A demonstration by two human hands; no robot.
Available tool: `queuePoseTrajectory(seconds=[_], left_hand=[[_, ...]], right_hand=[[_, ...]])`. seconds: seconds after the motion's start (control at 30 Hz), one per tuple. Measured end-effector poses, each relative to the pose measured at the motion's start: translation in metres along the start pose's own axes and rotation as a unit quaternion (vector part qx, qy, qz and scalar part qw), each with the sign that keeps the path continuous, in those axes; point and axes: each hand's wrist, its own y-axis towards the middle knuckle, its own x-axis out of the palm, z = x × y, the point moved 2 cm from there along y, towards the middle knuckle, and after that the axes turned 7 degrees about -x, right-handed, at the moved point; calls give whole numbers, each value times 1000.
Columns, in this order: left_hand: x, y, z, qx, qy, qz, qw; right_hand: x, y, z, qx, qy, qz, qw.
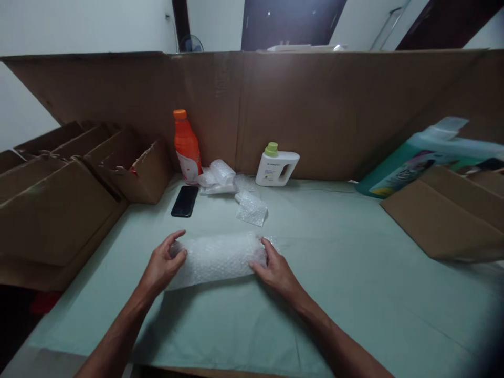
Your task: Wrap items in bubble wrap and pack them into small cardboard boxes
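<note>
A roll of bubble wrap (220,258) lies sideways near the middle of the cloth-covered table. Around its left end curve the fingers of my left hand (164,262), thumb and index finger on either side. At the opposite end my right hand (273,265) grips the bubble wrap between thumb and fingers. Whether anything sits inside the roll cannot be made out. Behind it are a loose piece of bubble wrap (252,209) and a small heap of bubble wrap (218,177).
A black phone (185,201), an orange bottle (186,149) and a white jug with a green cap (277,167) stand or lie toward the back. Cardboard boxes (59,210) line the left. At right, a green liquid bottle (409,157) leans behind a cardboard box (444,215). A cardboard wall (315,105) closes the back.
</note>
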Motion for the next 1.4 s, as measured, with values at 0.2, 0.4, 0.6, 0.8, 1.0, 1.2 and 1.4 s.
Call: queuePoseTrajectory(seconds=[0.2, 0.4, 0.6, 0.8, 1.0, 1.2, 1.4], left_hand=[[-18, 29, -28, 76, 230, 40, 969], [37, 47, 3, 205, 284, -85, 933], [61, 3, 6, 216, 274, -145, 926], [61, -49, -12, 186, 238, -143, 943], [77, -55, -3, 205, 279, -123, 930], [85, -50, 3, 243, 283, -144, 917], [96, -40, 7, 288, 269, -169, 903]], right_hand=[[-61, -7, 37, 62, -198, 40, 977], [-56, 15, 46, -13, -334, 12, 942], [-30, 69, 35, -106, -327, -18, 939], [-34, 116, 25, -146, -325, -6, 934], [-13, 160, 25, -189, -290, -76, 935], [-26, 125, 20, -179, -278, -37, 943], [-15, 34, 15, -166, -269, -54, 947]])
